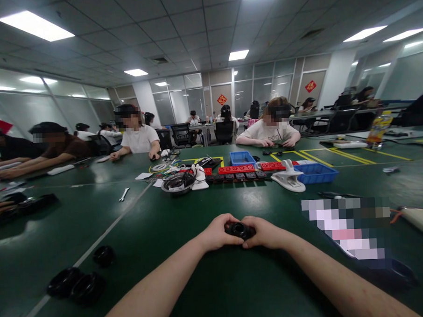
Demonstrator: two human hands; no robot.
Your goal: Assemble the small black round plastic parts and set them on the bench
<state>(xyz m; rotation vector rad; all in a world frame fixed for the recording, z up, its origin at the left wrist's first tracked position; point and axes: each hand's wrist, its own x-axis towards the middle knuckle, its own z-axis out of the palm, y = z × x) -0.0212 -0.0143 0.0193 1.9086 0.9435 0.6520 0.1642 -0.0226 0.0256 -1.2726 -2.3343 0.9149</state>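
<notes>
My left hand point(220, 232) and my right hand point(260, 231) meet over the green table, both closed around one small black ring-shaped part point(240, 229) with a round hole in its top. The fingertips of the two hands nearly touch at its near side. What the part is exactly, I cannot make out. At the lower left lie three glossy black rounded parts: one black part point(104, 255) a little apart, and a black part point(64, 281) beside another black part point(87, 288).
A small wrench point(124, 194) lies left of centre. Across the middle stand a bowl of cables point(178, 183), a red power strip point(236, 168), a white clamp point(290, 177) and a blue bin point(317, 173). A bottle point(379, 130) stands at right. Several people sit around.
</notes>
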